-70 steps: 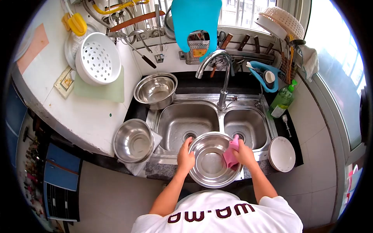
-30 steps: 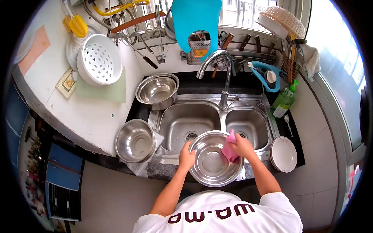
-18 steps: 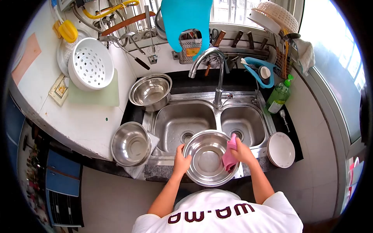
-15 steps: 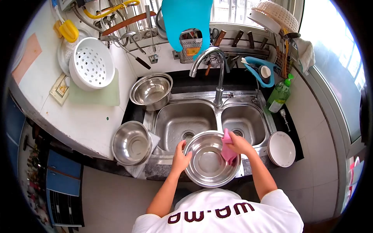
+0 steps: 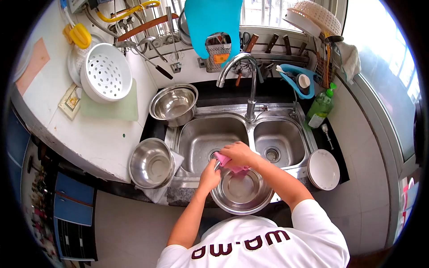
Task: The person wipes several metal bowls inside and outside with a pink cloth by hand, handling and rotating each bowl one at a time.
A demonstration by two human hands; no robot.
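A shiny steel basin point(image 5: 243, 192) is held near my body at the front edge of the sink. My left hand point(image 5: 209, 177) is closed on its left rim. The pink cloth point(image 5: 234, 165) is in my right hand point(image 5: 238, 153), whose fingers are wrapped round it against the basin's upper left rim, right beside my left hand. Part of the cloth hangs over the inside of the basin. My right forearm crosses above the basin's right side.
A double sink point(image 5: 213, 136) with a tall faucet point(image 5: 252, 89) lies ahead. Steel bowls point(image 5: 152, 163) and stacked pots point(image 5: 174, 106) stand at the left. White bowls point(image 5: 323, 170) and a green soap bottle point(image 5: 320, 107) are at the right.
My right hand has moved with the pink cloth from the basin's right rim across to its upper left rim. My left hand still grips the left side.
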